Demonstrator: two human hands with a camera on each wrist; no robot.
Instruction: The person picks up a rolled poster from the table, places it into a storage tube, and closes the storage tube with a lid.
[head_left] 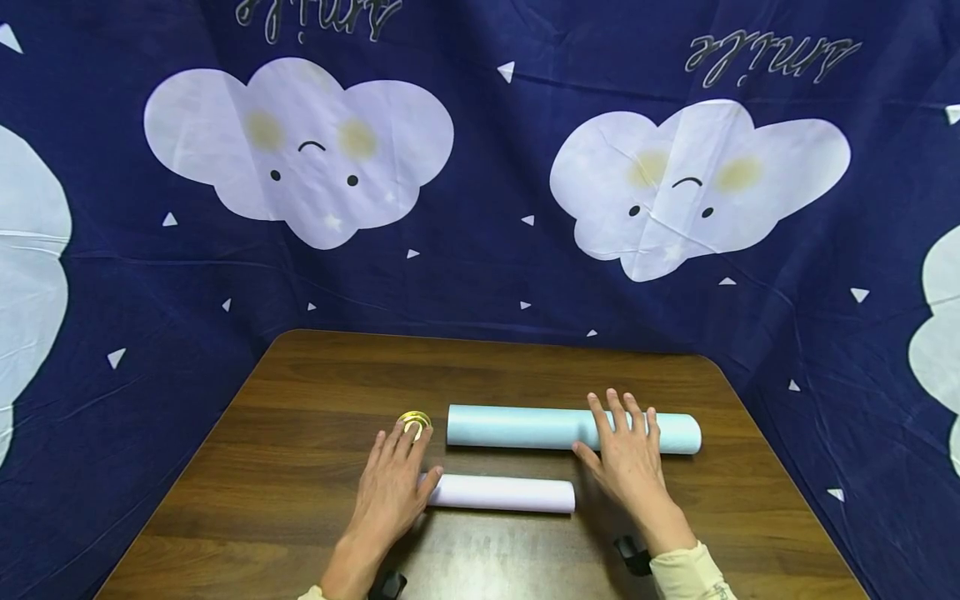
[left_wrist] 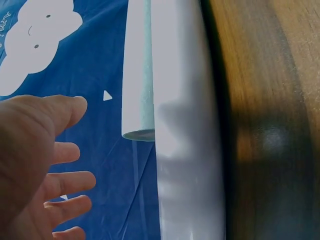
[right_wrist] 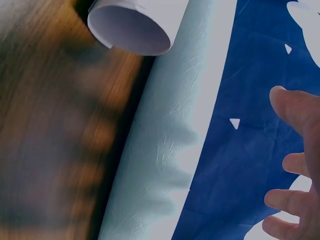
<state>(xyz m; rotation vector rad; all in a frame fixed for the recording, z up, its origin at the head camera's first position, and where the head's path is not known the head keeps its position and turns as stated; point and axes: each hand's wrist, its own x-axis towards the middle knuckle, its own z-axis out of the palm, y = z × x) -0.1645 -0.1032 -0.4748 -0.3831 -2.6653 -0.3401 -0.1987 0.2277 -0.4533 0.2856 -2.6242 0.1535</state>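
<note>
A light blue paper roll (head_left: 517,427) lies across the table, and a shorter white paper roll (head_left: 506,493) lies nearer, roughly parallel to it. My left hand (head_left: 393,483) is over the white roll's left end, its fingers extended toward a small round gold item (head_left: 408,415) that they partly cover. In the left wrist view those fingers are spread beside the white roll (left_wrist: 187,125), with none curled round it. My right hand (head_left: 632,457) is above the right part of the blue roll, fingers apart. The right wrist view shows finger shadows on the blue roll (right_wrist: 155,145) and the white roll's hollow end (right_wrist: 150,12).
Everything lies on a brown wooden table (head_left: 322,375) with rounded far corners. Behind and beside it hangs a dark blue cloth (head_left: 495,208) printed with white clouds, triangles and upside-down lettering. Each wrist wears a black device, partly visible.
</note>
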